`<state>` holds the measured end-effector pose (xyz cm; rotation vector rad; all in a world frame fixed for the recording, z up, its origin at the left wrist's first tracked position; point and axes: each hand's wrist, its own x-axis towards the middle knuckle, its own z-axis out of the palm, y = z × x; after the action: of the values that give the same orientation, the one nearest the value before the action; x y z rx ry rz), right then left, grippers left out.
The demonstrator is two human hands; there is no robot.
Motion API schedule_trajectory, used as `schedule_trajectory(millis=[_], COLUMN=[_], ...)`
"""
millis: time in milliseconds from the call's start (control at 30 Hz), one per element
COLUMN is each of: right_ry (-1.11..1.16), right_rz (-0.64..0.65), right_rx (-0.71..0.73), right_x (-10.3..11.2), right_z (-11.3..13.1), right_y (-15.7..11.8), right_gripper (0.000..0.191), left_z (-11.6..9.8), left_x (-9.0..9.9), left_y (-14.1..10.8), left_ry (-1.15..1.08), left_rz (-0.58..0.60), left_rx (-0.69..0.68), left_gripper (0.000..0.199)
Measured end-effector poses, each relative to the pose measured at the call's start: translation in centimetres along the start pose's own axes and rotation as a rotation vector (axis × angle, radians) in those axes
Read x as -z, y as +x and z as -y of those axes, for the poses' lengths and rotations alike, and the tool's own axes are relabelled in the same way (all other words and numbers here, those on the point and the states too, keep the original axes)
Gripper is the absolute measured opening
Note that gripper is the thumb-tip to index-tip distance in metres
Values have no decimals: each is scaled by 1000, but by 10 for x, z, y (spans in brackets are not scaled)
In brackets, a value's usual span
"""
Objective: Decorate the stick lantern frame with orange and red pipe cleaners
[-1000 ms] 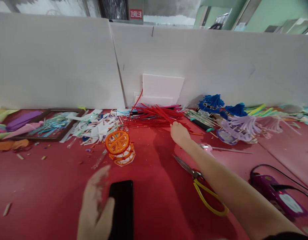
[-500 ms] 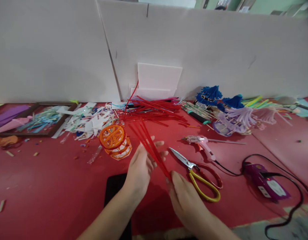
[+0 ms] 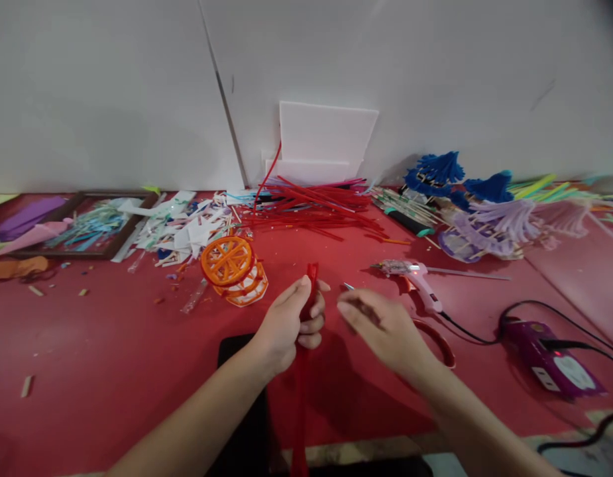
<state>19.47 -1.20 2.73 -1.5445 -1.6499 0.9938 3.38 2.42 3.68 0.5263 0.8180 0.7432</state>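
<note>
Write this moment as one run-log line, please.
left hand: gripping red strips; right hand: partly hiding scissors; orange lattice piece: left of both hands; glue gun: beyond right hand

A bundle of red strips (image 3: 301, 391) (tops close together), roughly upright in the left hand (image 3: 289, 324).

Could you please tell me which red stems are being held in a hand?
The bundle in the left hand; the other red stems lie piled before the white boards.
</note>
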Motion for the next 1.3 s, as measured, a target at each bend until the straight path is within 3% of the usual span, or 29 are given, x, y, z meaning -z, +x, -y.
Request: schedule_trajectory(millis=[67, 200, 367, 733, 900, 1133, 1300], right_ry=[135, 262, 1, -184, -157, 162, 46], right_rz=[-103, -143, -132, -303, -298, -215, -202], right_rx=[-4, 104, 331, 451, 411, 130, 281], right_x=[-3, -17, -18, -18, -17, -12, -8], right_z=[-11, -29, -32, -35, -32, -31, -33], right_y=[17, 32, 27, 24, 24, 21, 22], right_gripper=[27, 30, 19, 7, 10, 16, 10], left_z=[5, 18, 30, 38, 38, 34, 32], left_x=[4, 12, 22, 26, 24, 23, 21], left_y=[0, 5, 10, 12, 12, 11, 11], left_ry=[48, 163, 264, 616, 582, 519, 470], left_rz=[14, 2, -1, 79, 72, 113, 98], left_rx=[35, 67, 76, -56, -6, 12, 35], left_gripper=[28, 31, 29, 22, 20, 26, 28])
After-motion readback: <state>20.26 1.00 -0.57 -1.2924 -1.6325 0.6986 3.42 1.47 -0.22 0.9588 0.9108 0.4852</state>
